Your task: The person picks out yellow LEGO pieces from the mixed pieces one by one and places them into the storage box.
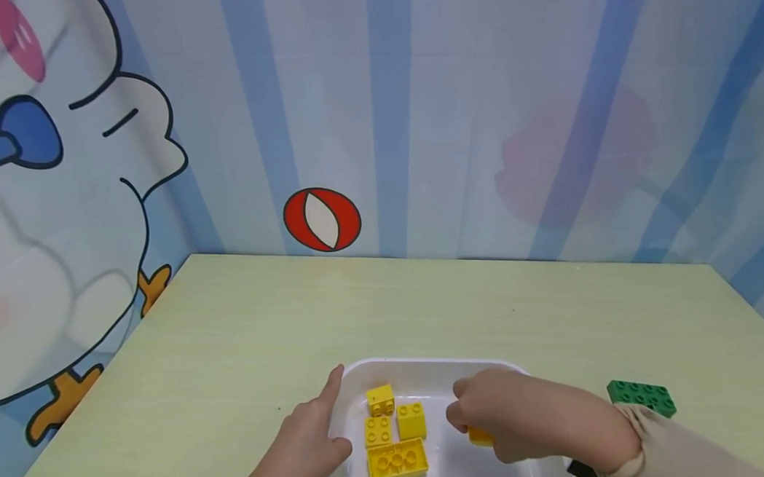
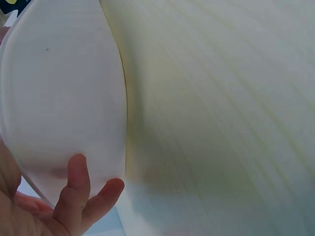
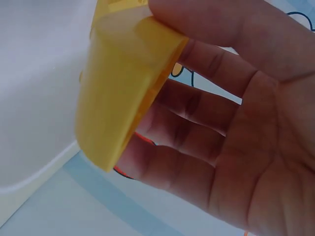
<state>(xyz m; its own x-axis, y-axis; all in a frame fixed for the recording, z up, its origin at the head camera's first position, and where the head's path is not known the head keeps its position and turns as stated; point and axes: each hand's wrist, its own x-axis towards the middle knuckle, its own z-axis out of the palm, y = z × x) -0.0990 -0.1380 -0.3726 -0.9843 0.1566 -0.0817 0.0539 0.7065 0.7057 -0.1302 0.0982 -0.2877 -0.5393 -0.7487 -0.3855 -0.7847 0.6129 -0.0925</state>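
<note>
A white plastic tray (image 1: 462,474) stands at the table's front edge. My left hand (image 1: 305,436) holds its left side, thumb over the rim and index finger pointing along it. In the left wrist view, two fingertips (image 2: 78,169) lie against the tray's outer wall. Over the tray's right half, my right hand (image 1: 514,413) pinches a yellow toy building brick (image 3: 118,83) between thumb and fingers. Most of that brick is hidden by the hand in the head view. Several other yellow building bricks (image 1: 411,420) lie in the tray's left half, the longest with its hollow underside up.
A green eight-stud building brick (image 1: 641,396) lies on the pale table (image 1: 386,304), right of the tray and beside my right sleeve. Behind the table hangs a blue-striped cloth (image 1: 453,117) with cartoon prints.
</note>
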